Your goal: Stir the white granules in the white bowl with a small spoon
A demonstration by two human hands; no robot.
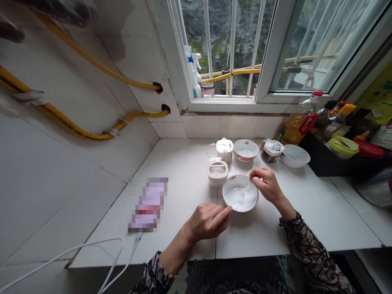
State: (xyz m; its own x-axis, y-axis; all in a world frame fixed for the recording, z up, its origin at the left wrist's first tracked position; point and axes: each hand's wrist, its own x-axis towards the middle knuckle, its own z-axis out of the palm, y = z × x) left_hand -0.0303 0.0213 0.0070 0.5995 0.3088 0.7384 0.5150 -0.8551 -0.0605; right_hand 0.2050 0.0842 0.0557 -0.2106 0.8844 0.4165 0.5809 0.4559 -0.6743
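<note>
A white bowl (232,200) with a pinkish rim stands on the tiled counter, and something white lies in it. My right hand (267,184) pinches the handle of a pale spoon (246,189), whose head is down in the bowl. At the near left rim, my left hand (210,220) is closed with its fingertips on the bowl's edge. A square white seasoning jar (217,174) sits just behind the bowl on the left, white contents showing under its top.
Behind stand another jar (224,149), a patterned bowl (246,151), a dark-filled jar (272,151) and a plain bowl (295,156). An oil bottle (295,124) and a black rack (324,157) of bottles are at right. A blurred flat object (149,204) with a white cable (122,249) lies left.
</note>
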